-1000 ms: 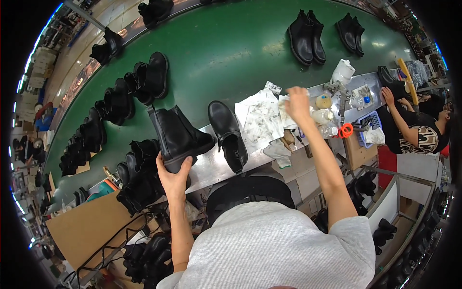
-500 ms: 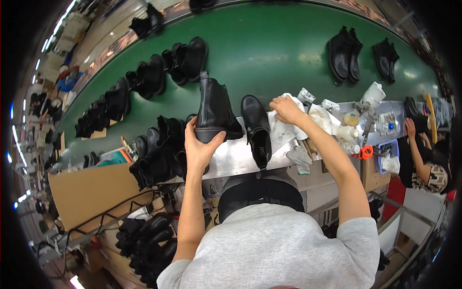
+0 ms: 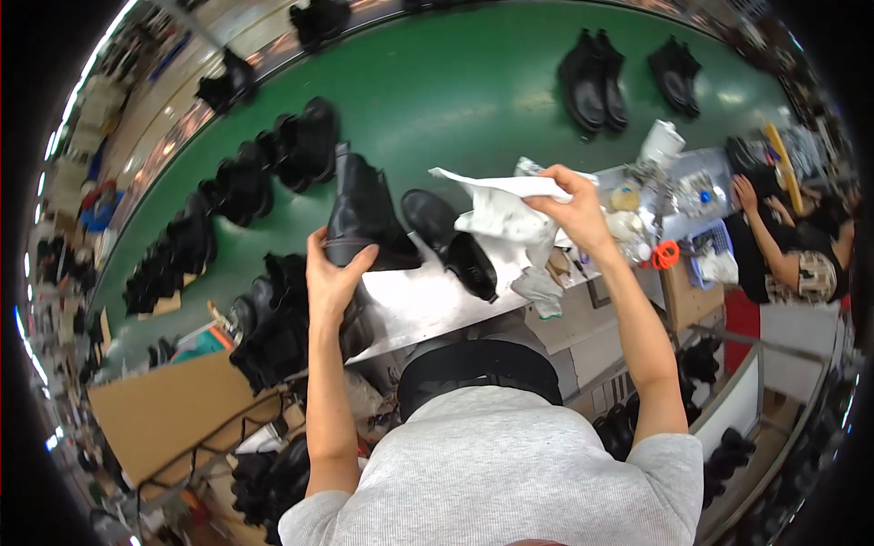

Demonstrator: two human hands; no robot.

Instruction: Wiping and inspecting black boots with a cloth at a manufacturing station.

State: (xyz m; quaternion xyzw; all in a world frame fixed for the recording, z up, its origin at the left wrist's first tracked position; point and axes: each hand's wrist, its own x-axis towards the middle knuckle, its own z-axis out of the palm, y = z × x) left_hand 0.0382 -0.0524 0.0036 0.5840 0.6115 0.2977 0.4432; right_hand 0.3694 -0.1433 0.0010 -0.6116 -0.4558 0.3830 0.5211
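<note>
My left hand (image 3: 337,273) is closed around the sole of a black ankle boot (image 3: 361,209), held on its side with the shaft pointing away from me. In my right hand (image 3: 575,211) a white cloth (image 3: 501,205) with grey smudges is pinched, lifted off the bench and hanging to the left. Between my hands a second black boot (image 3: 464,255) rests on the metal work surface (image 3: 414,305), its opening toward me. The cloth's lower part hangs close to this boot; whether they touch I cannot tell.
Rows of black boots (image 3: 241,182) stand on the green table at left, and two pairs (image 3: 592,82) at far right. Right of me are a white bottle (image 3: 662,141), orange tape rings (image 3: 665,255) and a blue basket (image 3: 713,250). A co-worker's arm (image 3: 769,237) shows beyond.
My right hand has picked the white cloth up off the bench. The whole view has shifted and turned a little; my left hand keeps hold of the boot.
</note>
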